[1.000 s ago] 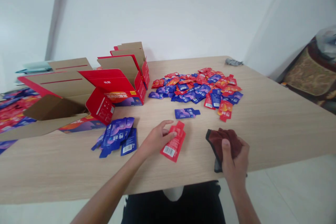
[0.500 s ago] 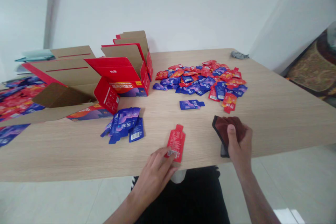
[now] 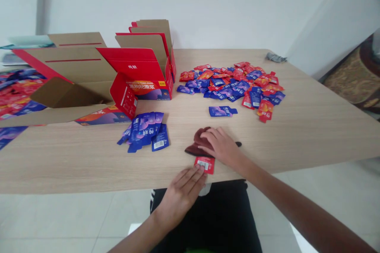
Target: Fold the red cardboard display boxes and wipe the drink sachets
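Note:
A red sachet [image 3: 205,165] lies near the table's front edge, with its barcode end showing and its upper part hidden under cloth. My left hand [image 3: 184,189] reaches in from below, its fingers stretched out and resting on the sachet's lower edge. A brown cloth [image 3: 196,148] with a dark border is bunched in my right hand [image 3: 224,146], whose fingers close over it. The cloth rests on the sachet, and a corner pokes out to the right of the hand. To the left lies a small pile of purple sachets [image 3: 145,128]; a single purple sachet [image 3: 221,111] lies beyond the cloth.
Mixed red and purple sachets [image 3: 234,83] are heaped at the back of the table. Open red cartons [image 3: 142,63] stand at the left, flaps up. More sachets [image 3: 18,91] are piled past them. A grey cloth [image 3: 276,57] lies at the far right corner.
My right hand has carried the brown cloth left from the right side onto the red sachet, covering its upper part. My left hand stays at the sachet's lower end. The view has shifted slightly.

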Demonstrator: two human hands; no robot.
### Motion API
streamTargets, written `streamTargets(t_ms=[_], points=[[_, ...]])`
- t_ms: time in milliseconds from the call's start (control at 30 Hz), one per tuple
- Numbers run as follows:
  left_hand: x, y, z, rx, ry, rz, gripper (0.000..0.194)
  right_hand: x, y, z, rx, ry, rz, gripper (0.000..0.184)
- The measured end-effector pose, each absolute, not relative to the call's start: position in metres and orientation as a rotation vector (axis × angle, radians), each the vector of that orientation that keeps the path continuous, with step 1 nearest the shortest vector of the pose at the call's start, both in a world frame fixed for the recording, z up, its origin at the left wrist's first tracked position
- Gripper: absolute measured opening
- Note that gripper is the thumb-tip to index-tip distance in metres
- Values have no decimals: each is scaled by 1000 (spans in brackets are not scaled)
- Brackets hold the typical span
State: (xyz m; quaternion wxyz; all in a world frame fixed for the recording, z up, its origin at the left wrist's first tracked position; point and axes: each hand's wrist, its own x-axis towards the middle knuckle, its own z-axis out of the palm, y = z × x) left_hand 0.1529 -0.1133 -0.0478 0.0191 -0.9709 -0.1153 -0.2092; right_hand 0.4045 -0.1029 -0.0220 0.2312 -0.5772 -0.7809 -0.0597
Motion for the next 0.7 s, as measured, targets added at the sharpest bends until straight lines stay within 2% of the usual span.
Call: streamTargets(t_ms=[200, 300, 467, 600, 700], points=[[153, -117, -48, -3023, -402, -700, 36, 438, -76, 6, -1738, -2036, -395, 29], [154, -120, -49, -3040, -429, -723, 36, 417, -101, 16, -1667, -1881, -309, 37], [155, -123, -50, -3091, -516, -801, 38, 382, -143, -7, -1444, -2257, -47, 29], [156, -123, -48, -3062, -474, -798, 39, 400, -121, -25, -1553, -2220, -156, 32], [156, -122, -48, -3032, -461, -811, 38, 425, -89, -21, -1619, -2225, -283, 31]])
